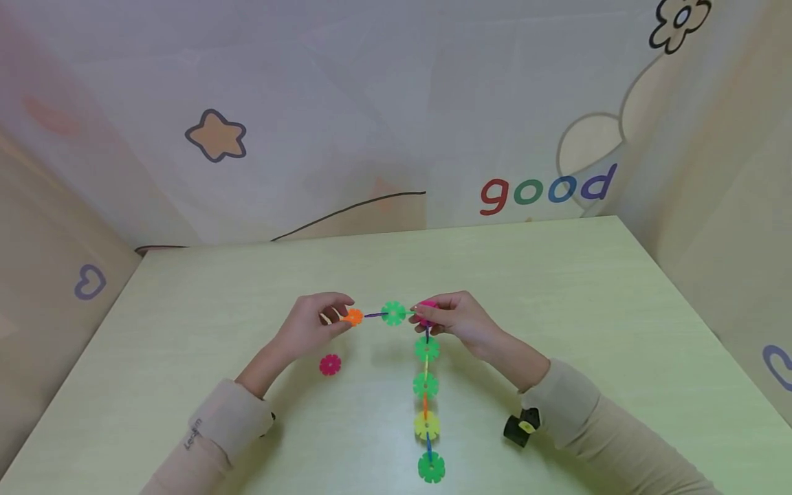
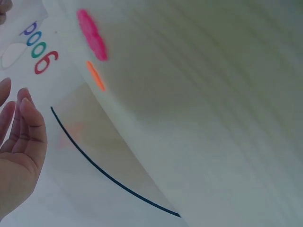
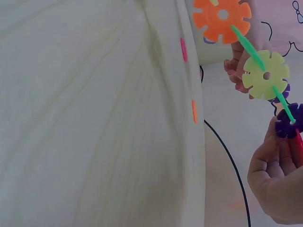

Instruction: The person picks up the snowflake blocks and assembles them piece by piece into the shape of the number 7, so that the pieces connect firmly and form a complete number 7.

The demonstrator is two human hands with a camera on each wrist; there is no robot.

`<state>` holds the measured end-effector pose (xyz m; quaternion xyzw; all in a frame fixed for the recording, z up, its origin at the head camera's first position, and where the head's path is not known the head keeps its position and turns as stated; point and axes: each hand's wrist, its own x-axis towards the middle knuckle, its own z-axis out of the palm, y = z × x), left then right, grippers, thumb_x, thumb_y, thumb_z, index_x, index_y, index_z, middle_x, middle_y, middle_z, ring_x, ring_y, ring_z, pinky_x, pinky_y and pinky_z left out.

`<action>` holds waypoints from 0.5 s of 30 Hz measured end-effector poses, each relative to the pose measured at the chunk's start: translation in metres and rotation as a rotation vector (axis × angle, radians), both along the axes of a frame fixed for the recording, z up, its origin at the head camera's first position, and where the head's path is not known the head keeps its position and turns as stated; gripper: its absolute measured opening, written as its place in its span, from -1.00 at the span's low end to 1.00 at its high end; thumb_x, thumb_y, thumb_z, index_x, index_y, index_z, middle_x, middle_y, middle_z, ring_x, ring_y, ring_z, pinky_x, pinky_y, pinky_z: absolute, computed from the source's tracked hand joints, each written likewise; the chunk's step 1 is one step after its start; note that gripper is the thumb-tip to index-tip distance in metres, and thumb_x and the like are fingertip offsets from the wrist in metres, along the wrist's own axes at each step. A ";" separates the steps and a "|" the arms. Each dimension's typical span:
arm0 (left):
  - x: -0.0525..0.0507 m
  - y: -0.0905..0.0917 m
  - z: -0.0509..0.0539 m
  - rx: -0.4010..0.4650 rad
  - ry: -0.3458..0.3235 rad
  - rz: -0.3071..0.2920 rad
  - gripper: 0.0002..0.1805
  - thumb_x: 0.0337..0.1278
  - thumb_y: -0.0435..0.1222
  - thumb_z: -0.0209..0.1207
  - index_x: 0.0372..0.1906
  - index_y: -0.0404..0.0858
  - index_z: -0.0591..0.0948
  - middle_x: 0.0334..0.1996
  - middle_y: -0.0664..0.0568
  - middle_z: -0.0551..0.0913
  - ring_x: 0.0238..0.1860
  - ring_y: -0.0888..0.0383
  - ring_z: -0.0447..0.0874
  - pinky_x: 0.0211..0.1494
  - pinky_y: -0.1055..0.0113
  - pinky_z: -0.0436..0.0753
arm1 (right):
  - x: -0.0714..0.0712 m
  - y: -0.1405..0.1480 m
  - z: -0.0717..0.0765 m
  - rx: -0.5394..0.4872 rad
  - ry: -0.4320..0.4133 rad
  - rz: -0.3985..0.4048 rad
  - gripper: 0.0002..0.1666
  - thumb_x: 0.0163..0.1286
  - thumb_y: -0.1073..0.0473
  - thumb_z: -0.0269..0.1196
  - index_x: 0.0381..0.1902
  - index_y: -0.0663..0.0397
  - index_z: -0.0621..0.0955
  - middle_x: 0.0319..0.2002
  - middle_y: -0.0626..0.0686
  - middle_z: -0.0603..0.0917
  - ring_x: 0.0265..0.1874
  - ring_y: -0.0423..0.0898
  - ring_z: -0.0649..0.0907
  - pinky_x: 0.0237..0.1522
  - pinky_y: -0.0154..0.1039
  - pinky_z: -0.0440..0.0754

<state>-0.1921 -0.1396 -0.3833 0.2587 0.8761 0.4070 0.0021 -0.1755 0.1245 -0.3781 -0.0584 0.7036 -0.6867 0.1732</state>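
Observation:
My right hand (image 1: pixel 458 317) pinches a pink notched plastic disc (image 1: pixel 429 304) at the corner of an L-shaped chain of interlocked discs. One arm runs left through a green disc (image 1: pixel 392 313) to a purple disc (image 1: pixel 374 315) seen edge-on. The longer arm stretches toward me, ending in a green disc (image 1: pixel 431 467). In the right wrist view, its orange disc (image 3: pixel 208 21) and yellow-green disc (image 3: pixel 255 71) hang clear of the table. My left hand (image 1: pixel 312 323) holds nothing, its fingers apart near the purple end. A loose orange disc (image 1: pixel 355 317) lies on the table, partly behind its fingertips.
A loose pink disc (image 1: pixel 331 364) lies on the pale table (image 1: pixel 235 295), below my left hand. A small black device (image 1: pixel 516 431) sits under my right sleeve. Printed curtains (image 1: pixel 346 89) enclose the table's back and sides.

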 end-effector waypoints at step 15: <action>-0.042 -0.011 -0.019 -0.165 -0.230 -0.032 -0.62 -0.07 -0.37 0.30 -0.05 -0.31 0.59 -0.38 0.01 0.56 -0.34 0.10 0.54 -0.33 0.35 0.56 | -0.001 0.002 0.002 -0.010 -0.013 0.006 -0.61 0.25 0.26 0.21 -0.10 0.54 0.52 -0.35 0.15 0.69 -0.41 -0.15 0.67 -0.36 -0.37 0.56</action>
